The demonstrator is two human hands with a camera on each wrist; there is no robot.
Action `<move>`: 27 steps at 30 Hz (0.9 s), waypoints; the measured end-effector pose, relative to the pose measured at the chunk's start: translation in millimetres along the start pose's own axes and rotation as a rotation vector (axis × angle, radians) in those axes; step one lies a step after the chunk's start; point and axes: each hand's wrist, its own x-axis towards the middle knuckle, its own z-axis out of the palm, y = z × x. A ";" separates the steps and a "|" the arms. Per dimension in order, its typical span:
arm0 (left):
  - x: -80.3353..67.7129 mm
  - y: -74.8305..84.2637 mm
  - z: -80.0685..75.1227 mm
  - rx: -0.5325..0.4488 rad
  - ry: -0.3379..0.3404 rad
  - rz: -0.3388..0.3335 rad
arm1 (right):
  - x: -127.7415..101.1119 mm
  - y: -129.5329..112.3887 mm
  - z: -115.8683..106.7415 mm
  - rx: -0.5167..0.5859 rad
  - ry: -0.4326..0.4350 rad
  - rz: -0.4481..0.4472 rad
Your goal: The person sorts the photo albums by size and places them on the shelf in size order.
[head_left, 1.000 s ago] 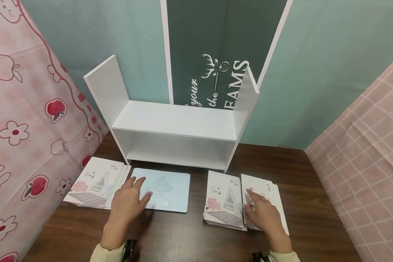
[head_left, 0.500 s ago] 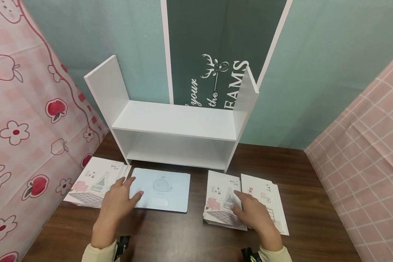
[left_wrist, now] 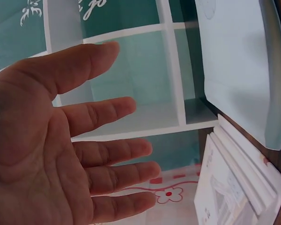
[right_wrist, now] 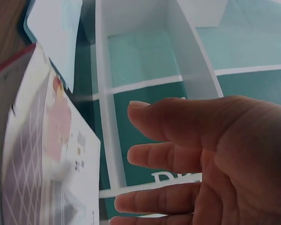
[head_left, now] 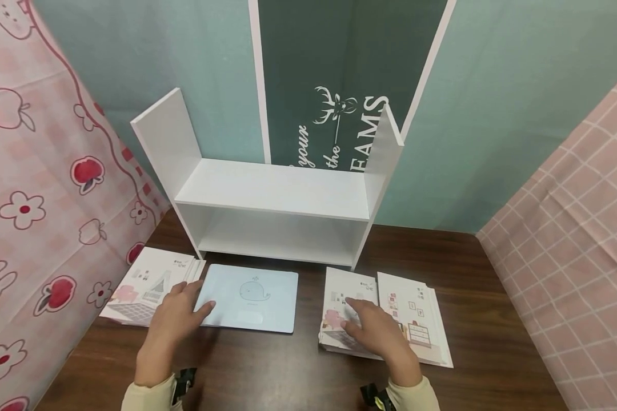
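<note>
Hovering flat and empty, the left hand (head_left: 177, 313) and right hand (head_left: 375, 328) should each press one book stack (head_left: 347, 311) squarely near the desk's (head_left: 288, 365) front edge.

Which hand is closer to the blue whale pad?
Left. The left hand lies at the left edge of the blue whale pad, thumb over it; the right hand is over the booklet stack to the pad's right.

Staged desk booth: curtains (head_left: 41, 188), shelf (head_left: 272, 194), booklets (head_left: 151, 285).
</note>
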 end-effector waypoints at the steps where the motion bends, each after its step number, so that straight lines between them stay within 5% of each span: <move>1: 0.1 -1.4 0.5 -0.006 -0.005 -0.003 | 0.9 -1.6 1.2 0.000 0.000 -0.005; 19: 6.2 -30.7 5.7 -0.043 -0.057 -0.041 | 18.5 -20.2 35.6 0.011 0.123 -0.153; 27: 9.5 -38.8 11.2 -0.105 -0.070 -0.073 | 26.6 -30.9 53.4 0.098 0.201 -0.155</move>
